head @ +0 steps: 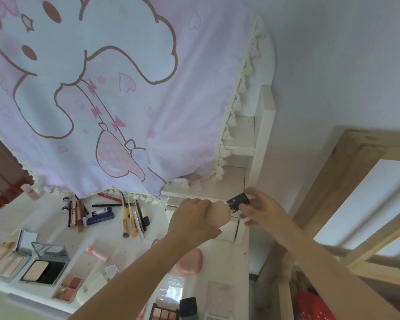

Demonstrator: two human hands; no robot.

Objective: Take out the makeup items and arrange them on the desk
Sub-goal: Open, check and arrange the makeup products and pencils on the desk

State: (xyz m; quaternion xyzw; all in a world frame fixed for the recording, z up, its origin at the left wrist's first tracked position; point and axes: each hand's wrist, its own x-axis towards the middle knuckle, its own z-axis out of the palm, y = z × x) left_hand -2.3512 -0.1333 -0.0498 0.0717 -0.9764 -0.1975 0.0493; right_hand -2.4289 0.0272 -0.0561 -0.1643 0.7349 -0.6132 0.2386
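Note:
My left hand (193, 220) grips a beige foundation bottle (219, 214) above the right part of the white desk (224, 252). My right hand (262, 210) pinches the bottle's black cap (238, 201) at its top end. Spread over the desk are makeup brushes (132, 219), lip products and pencils (77, 213), open powder compacts (43, 265), a small eyeshadow palette (67, 288) and a pink puff case (189, 260).
A pink bunny-print cloth (102, 100) hangs over the mirror behind the desk. White shelves (240, 135) stand at the desk's right end. A wooden frame (356, 181) is on the right. Another palette (164, 314) and a black box (188, 308) lie at the front edge.

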